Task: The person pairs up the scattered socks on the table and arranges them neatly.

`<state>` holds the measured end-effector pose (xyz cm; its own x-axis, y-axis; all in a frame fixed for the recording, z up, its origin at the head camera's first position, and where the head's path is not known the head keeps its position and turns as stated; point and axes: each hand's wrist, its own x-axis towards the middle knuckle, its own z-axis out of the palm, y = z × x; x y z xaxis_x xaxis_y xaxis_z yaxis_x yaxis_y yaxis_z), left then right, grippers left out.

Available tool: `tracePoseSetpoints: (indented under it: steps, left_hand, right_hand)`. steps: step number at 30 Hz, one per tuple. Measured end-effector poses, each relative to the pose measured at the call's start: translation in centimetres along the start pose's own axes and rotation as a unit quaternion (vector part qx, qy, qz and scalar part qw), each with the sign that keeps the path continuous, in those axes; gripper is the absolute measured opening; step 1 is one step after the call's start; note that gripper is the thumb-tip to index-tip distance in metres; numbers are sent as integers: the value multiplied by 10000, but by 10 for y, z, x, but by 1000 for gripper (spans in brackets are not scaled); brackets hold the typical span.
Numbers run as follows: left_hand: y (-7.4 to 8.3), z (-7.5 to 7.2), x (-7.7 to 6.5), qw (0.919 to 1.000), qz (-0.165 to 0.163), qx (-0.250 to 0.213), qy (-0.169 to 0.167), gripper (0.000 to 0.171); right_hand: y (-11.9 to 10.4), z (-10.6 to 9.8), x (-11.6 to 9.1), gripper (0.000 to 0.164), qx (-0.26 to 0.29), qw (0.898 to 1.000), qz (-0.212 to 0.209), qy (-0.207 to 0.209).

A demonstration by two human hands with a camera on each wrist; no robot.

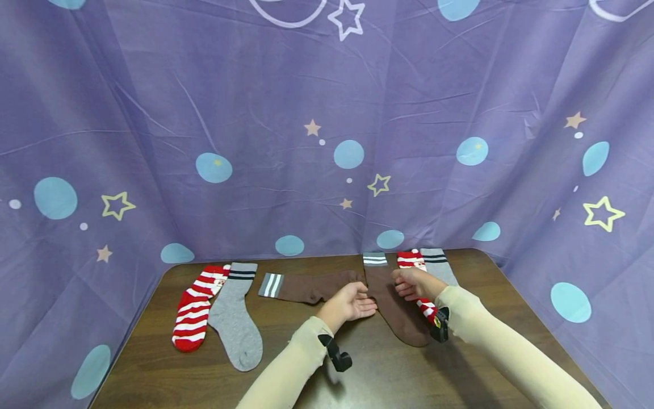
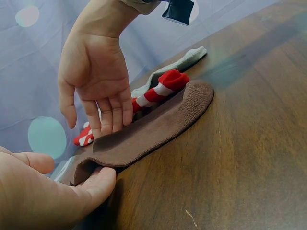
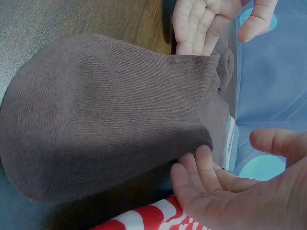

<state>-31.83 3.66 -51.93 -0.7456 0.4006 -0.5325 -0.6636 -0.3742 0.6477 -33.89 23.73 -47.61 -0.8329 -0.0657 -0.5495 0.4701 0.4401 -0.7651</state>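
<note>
A brown sock (image 1: 399, 311) with a grey, white-striped cuff lies lengthwise on the table between both hands. My left hand (image 1: 351, 302) is at its left edge; in the left wrist view its fingertips reach under the raised edge of the brown sock (image 2: 153, 132), thumb apart. My right hand (image 1: 416, 282) is at the opposite edge. In the right wrist view, the right fingers (image 3: 204, 163) touch the brown sock's (image 3: 120, 120) underside edge, thumb raised away from it. A second brown sock (image 1: 306, 287) lies sideways left of the first, its toe end partly behind my left hand.
On the right, a red-and-white striped sock (image 1: 407, 259) and a grey sock (image 1: 436, 259) lie partly behind my right hand. Another red-and-white striped sock (image 1: 191, 318) and grey sock (image 1: 236, 324) lie on the left. A purple curtain (image 1: 265, 210) borders the wooden table (image 1: 153, 372).
</note>
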Motion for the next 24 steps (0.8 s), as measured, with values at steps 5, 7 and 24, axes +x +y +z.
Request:
tracePoseSetpoints:
  steps: [5,7,24]
  left_hand:
    - [-1,0,0,10000,13,35,-8,64]
    - [-1,1,0,10000,17,63,-20,64]
    - [-8,4,5,9997,37,211,-109,65]
  right_hand:
    - [1,1,1,51,-156,9999,36,-9]
    - [2,1,1,53,-161,9999,54,-18]
    - [7,2,-2,50,-315,9991,72,-273]
